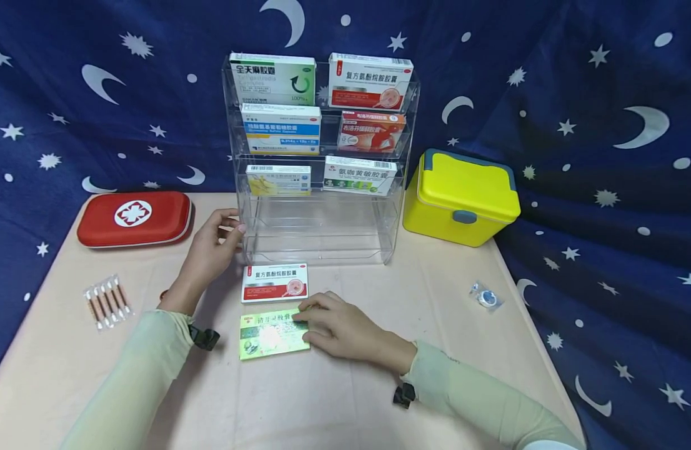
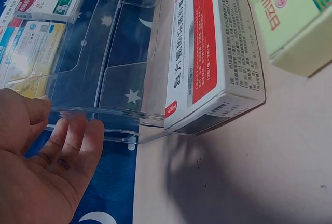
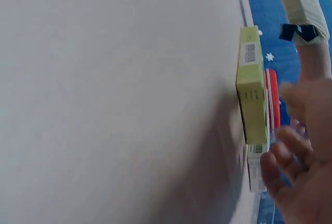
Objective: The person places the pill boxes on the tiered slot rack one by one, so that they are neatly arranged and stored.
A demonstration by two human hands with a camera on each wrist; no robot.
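Lower centre of the head view: my right hand point(image 1: 340, 331) rests relaxed fingers on the green box point(image 1: 273, 334), lying flat, long axis left-right. Just above lies the red-white box point(image 1: 275, 282). My left hand point(image 1: 210, 253), fingers loose, touches the acrylic rack point(image 1: 317, 240). Bare table point(image 1: 435, 325) lies to the right.

My head cam looks down over the beige table point(image 1: 345, 406); both wrist cams sit close, sharing the glossy green medicine box point(image 1: 273, 334).
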